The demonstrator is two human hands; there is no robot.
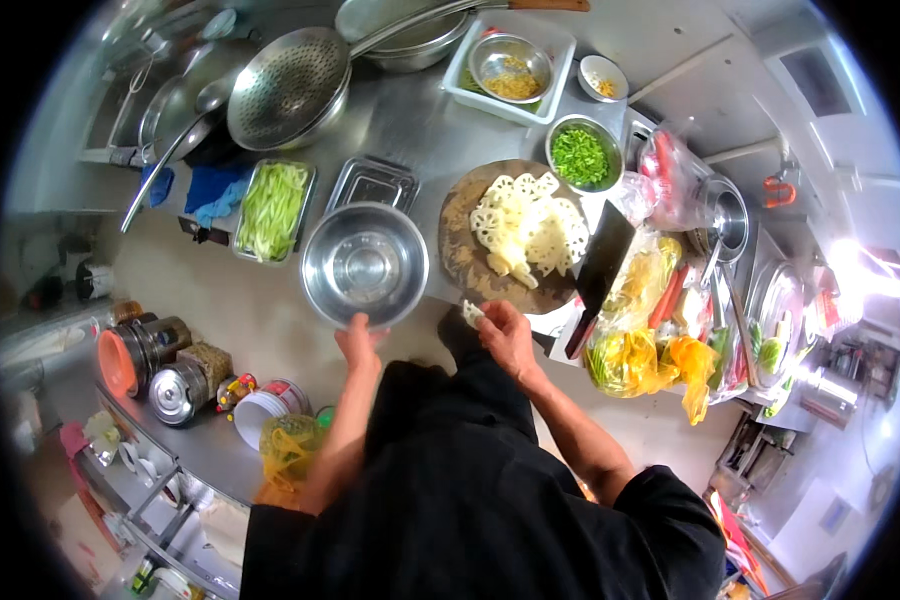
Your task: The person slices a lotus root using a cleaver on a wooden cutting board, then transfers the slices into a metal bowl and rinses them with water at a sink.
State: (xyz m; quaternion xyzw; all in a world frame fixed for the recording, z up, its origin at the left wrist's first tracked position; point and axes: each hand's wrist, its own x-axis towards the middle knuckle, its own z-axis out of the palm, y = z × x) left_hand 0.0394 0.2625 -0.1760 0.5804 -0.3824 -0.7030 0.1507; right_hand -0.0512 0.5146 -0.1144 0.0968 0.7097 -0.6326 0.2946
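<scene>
My left hand (358, 346) grips the near rim of a stainless steel bowl (365, 262), which has nothing in it. Part of the bowl covers a clear rectangular plastic container (375, 182) on the counter. Between the fingers of my right hand (506, 337) is a small pale piece of lotus root (472, 312). Just beyond that hand, a heap of sliced lotus root (529, 221) lies on a round wooden chopping board (461, 259). A cleaver (606, 255) with a dark blade rests at the board's right edge.
Left of the bowl stands a container of shredded green vegetable (272, 210). A bowl of chopped greens (581, 156) sits behind the board. Farther back are a perforated ladle (291, 88) and a white tub (499, 111). Bagged vegetables (637, 330) crowd the right side.
</scene>
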